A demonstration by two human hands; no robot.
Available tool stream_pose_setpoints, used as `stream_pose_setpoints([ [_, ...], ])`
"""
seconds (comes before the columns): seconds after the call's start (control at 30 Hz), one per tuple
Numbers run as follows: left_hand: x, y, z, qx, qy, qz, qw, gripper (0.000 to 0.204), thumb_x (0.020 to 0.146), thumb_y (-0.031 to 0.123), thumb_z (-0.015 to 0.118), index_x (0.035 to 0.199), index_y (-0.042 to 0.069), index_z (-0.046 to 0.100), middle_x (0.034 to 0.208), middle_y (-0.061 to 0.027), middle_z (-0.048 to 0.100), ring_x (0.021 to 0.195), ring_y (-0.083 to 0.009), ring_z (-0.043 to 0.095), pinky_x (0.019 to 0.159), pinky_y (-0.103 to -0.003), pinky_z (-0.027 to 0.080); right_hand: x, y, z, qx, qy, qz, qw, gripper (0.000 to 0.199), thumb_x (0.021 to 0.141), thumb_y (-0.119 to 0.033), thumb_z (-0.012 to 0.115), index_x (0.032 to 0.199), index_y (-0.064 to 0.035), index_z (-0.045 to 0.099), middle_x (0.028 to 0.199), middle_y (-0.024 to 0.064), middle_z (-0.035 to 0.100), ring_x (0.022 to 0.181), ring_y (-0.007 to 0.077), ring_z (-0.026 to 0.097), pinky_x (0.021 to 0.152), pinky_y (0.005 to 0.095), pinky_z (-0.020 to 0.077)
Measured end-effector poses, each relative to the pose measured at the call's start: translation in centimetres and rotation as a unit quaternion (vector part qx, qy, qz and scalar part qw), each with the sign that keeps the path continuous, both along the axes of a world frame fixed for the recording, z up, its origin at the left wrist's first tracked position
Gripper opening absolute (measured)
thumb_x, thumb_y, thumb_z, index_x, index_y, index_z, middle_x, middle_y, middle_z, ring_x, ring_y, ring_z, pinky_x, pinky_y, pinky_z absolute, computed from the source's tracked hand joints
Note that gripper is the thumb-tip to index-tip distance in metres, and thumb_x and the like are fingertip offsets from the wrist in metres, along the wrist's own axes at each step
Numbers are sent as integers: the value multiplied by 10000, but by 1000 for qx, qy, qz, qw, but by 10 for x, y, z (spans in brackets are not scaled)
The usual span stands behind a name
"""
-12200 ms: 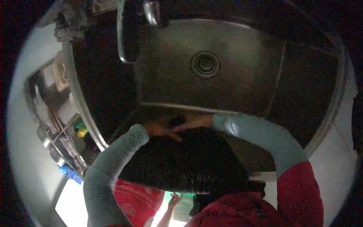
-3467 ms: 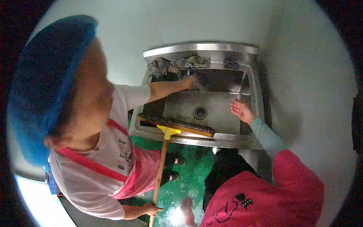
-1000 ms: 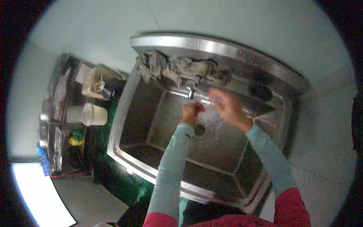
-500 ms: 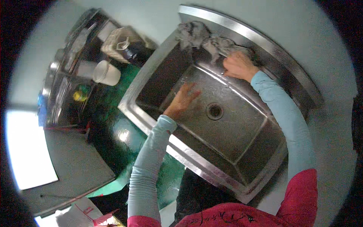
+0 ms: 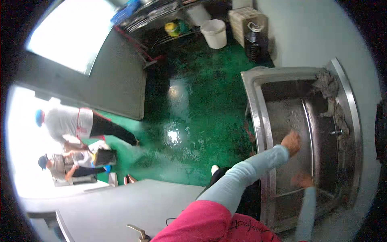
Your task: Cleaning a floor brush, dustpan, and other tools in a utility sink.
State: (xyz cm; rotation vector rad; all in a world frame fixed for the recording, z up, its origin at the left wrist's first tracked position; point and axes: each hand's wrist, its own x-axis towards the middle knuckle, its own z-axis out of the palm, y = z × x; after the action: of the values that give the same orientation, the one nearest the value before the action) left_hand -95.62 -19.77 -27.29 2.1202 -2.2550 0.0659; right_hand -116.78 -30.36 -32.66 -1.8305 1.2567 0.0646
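While green floor gleams, hands hang over the sink, left half-curled, right blurred, any grip unclear.

S/S sink at rt. of the rm., w/ crumpled grey cloths strewn along its back ledge nr. the faucet. Green flr., wet & shiny w/ bright glare spots, bears a white bucket, a dark jug & a beige crate just beside it, nr. the wall. Metal rack, top ctr., holds a yellow-and-green container. Far left, a person in a white top stands on the same flr.
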Motion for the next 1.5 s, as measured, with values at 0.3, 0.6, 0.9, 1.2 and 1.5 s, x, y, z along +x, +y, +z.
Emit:
stream_pose_setpoints([
  [0.3, 27, 17, 51, 49, 294, 65, 952, 210, 683, 124, 429, 832, 15, 528, 700, -166, 536, 637, -258, 546, 544, -341, 432, 27, 74, 63, 57, -313, -222, 922, 238, 789, -303, 397, 789, -70, 447, 560, -51, 323, 439, 47, 281, 392, 181, 257],
  [0.6, 122, 76, 61, -193, 618, 230, 726, 116, 750, 74, 439, 729, -36, 468, 637, -84, 519, 586, -135, 512, 562, -224, 405, 16, -8, 61, 159, -330, -153, 918, 383, 707, -241, 505, 1031, -56, 421, 958, 113, 491, 923, 189, 449, 844, 373, 280],
  [0.9, 153, 325, -76, -82, 384, 607, 691, 206, 688, 150, 414, 595, 7, 530, 554, -129, 512, 528, -215, 490, 523, -320, 374, 2, 55, 20, -225, -114, -42, 967, 142, 665, -134, 548, 759, -28, 532, 648, 88, 532, 552, 139, 488, 511, 245, 386],
  [1.2, 44, 545, -134, 52, 246, 802, 542, 480, 678, 452, 479, 581, -16, 516, 612, -197, 516, 614, -345, 516, 549, -383, 414, 27, 137, 39, -161, -113, 100, 975, 425, 752, -288, 454, 1087, -40, 370, 1077, 137, 407, 1000, 215, 387, 817, 295, 309],
  [1.5, -27, 605, -124, -107, 299, 845, 429, 255, 695, 204, 486, 595, -28, 517, 607, -198, 521, 618, -352, 506, 570, -400, 395, 88, 222, 71, -121, 31, 280, 952, 636, 725, -244, 498, 1203, -71, 116, 1236, 136, 146, 1135, 275, 151, 913, 369, 193],
])
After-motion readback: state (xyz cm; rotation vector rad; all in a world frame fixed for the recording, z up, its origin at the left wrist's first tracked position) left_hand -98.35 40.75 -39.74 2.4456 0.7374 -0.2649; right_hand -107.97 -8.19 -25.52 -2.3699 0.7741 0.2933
